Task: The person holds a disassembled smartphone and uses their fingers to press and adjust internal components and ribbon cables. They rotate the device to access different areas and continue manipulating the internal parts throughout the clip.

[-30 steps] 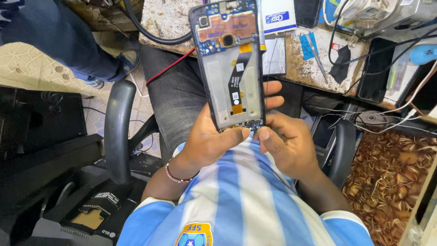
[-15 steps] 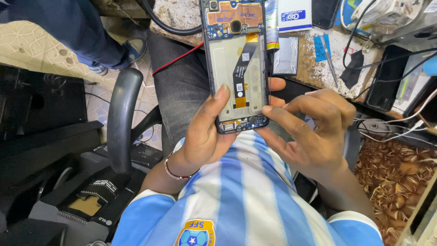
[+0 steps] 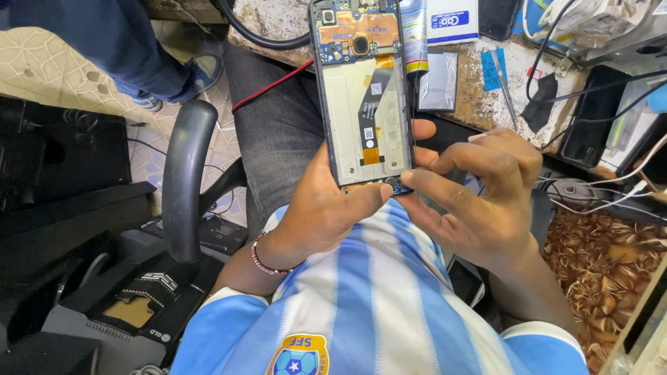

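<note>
**A:** What am I holding?

**B:** Your left hand is wrapped around the lower end of an opened dark-framed smartphone with its back cover off. It stands upright in front of your chest, its top toward twelve o'clock, over your lap and the edge of the desk. Your thumb lies across its bottom edge.

**A:** And my right hand?

**B:** Your right hand sits at three o'clock of the phone, not gripping it. The forefinger stretches toward nine o'clock and its tip touches the phone's bottom edge, just beside your left thumb. The other fingers are loosely curled.

**A:** What shows inside the phone?

**B:** An orange-brown circuit board fills the top end, with a round camera hole in its middle. A black flat ribbon cable runs down from it, bending toward six o'clock over the pale metal battery bay.

**A:** What lies around it?

**B:** On the stained, worn desk, at two o'clock of the phone, lies a grey rectangular battery pack, and past it a white and blue small box. Further toward three o'clock is a pair of thin metal tweezers beside a blue scrap. A black curved chair armrest stands at nine o'clock. At eleven o'clock, another person's blue trouser leg stands on the patterned floor.
</note>
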